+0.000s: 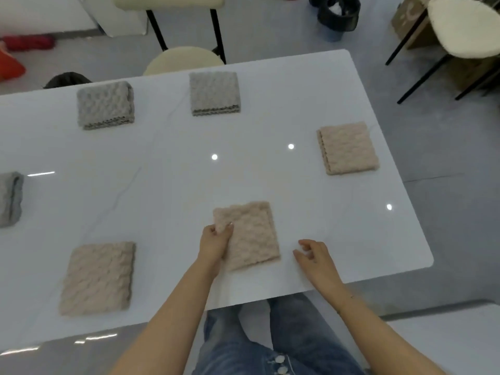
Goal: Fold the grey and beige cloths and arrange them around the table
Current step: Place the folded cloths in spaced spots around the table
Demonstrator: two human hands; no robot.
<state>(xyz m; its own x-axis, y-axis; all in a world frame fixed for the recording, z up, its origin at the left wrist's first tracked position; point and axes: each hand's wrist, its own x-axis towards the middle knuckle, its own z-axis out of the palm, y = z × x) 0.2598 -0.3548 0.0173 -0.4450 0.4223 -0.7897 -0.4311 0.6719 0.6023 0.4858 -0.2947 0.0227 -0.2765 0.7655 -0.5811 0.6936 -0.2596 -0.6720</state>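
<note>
**A:** so where's the cloth you're working on?

**B:** Your left hand [216,240] pinches the left edge of a folded beige cloth [247,235], thumb on top, fingers curled at the side. It lies near the desk's [167,163] front edge, right in front of you. Nubby, bubble-textured fabric, roughly square, twisted a bit so its top corner leans left.

**A:** and the right one?

**B:** Your right hand [315,257] is just beside the cloth, off it, fingers loosely bent, holding nothing.

**A:** the rest?

**B:** All folded squares, same bumpy knit. Front-left beige [98,277], right-end beige [347,147] with layered edges facing left. Two greys at the far edge [105,104] [214,92], layered edges toward you. Another grey [10,198] is cut off at the left. Desk's glossy white, rounded corners.
</note>
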